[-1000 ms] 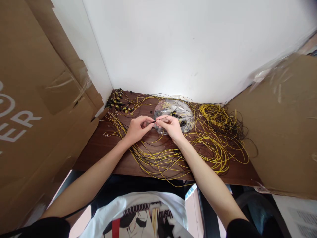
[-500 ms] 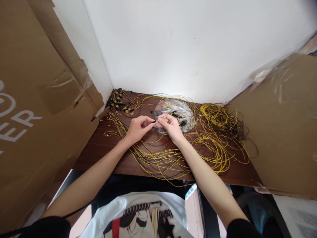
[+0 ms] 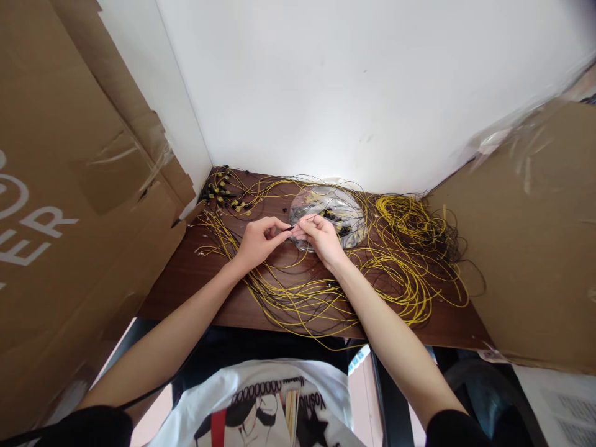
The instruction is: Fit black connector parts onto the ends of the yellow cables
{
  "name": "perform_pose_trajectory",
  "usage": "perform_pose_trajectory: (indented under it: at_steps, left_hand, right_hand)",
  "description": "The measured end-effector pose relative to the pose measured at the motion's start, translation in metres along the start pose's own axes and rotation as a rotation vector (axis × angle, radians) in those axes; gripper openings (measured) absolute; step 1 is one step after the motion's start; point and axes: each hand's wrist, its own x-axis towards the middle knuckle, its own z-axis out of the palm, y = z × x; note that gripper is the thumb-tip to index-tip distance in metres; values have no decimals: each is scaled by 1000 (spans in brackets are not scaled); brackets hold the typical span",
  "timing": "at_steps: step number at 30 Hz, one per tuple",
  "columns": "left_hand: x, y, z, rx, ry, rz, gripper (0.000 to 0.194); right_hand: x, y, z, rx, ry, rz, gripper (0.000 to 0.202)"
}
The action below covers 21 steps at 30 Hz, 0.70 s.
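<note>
Between my two hands, over the middle of the tabletop, is a small black sleeve-like piece (image 3: 290, 228). My left hand (image 3: 263, 239) pinches it between thumb and fingertips. My right hand (image 3: 320, 236) is closed in a pinch on a thin wire whose end points at the black piece; the fingers cover most of it. Behind the hands lies a clear plastic bag (image 3: 351, 214) with black and yellow small parts inside. Yellow and black wires (image 3: 288, 301) run under both wrists across the table.
Coiled yellow wires (image 3: 405, 223) lie at the right. Black connectors with yellow parts (image 3: 223, 189) are heaped at the back left corner. Cardboard panels (image 3: 93, 186) stand on both sides, and a white wall (image 3: 316, 93) rises behind the brown table (image 3: 195, 285).
My right hand has shifted very slightly to the right, and a short light gap shows between its fingertips and the black piece. My left hand has stayed in place.
</note>
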Motion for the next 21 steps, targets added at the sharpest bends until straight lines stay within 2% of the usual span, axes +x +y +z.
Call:
perform_pose_trajectory:
  at_steps: [8, 14, 21]
  left_hand:
    - [0, 2, -1, -12, -17, -22, 16]
    - [0, 2, 0, -24, -30, -16, 15]
    - [-1, 3, 0, -30, -29, -6, 15]
  right_hand:
    - [-4, -4, 3, -102, -30, -25, 29]
    - [-4, -6, 4, -137, -7, -8, 29]
    - [-1, -1, 2, -53, -16, 23, 38]
